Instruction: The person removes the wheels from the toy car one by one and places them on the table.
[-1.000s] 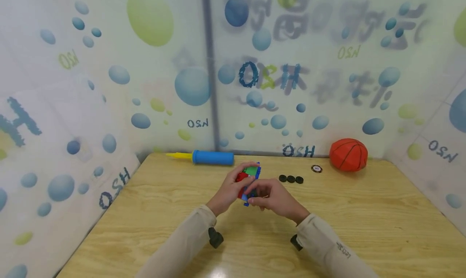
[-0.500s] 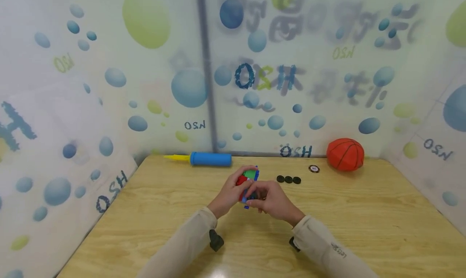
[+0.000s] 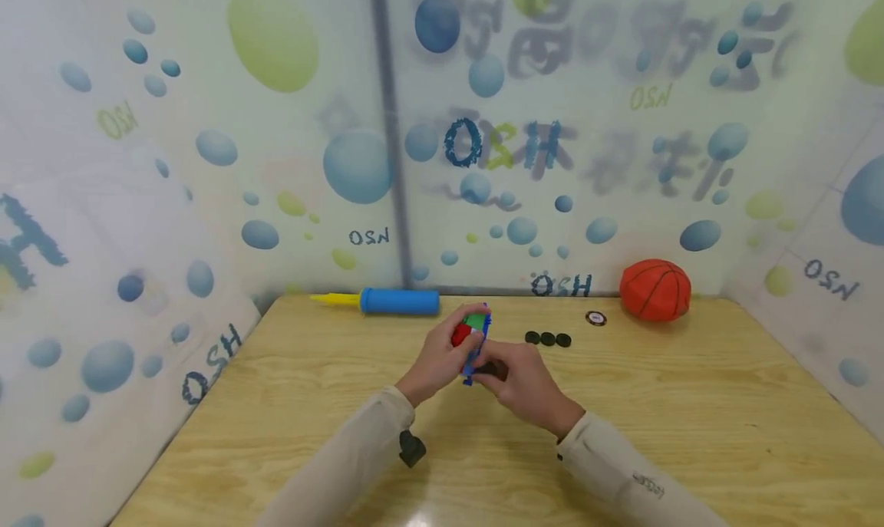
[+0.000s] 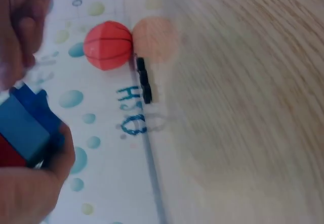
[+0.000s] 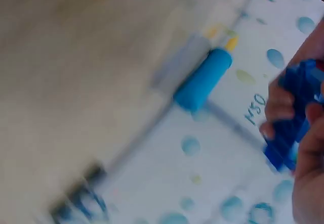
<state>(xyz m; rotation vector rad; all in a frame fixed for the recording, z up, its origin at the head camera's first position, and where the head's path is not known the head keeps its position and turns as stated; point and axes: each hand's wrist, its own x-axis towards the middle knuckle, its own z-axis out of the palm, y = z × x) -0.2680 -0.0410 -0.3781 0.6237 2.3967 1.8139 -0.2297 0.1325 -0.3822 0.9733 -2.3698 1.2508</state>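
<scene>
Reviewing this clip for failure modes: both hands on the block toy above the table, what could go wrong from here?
1. The block toy is held off the table between the left hand and right hand; a slip would likely drop it or shed a piece.
2. Three black discs lie just beyond the right hand; a stray move could scatter them.
3. Both wrist views are blurred, so grip detail is hard to verify.

Long beige sleeves, black wrist-mounted cams w/ straps, small dark logo, maybe text, on right sleeve (image 3: 648, 482)
</scene>
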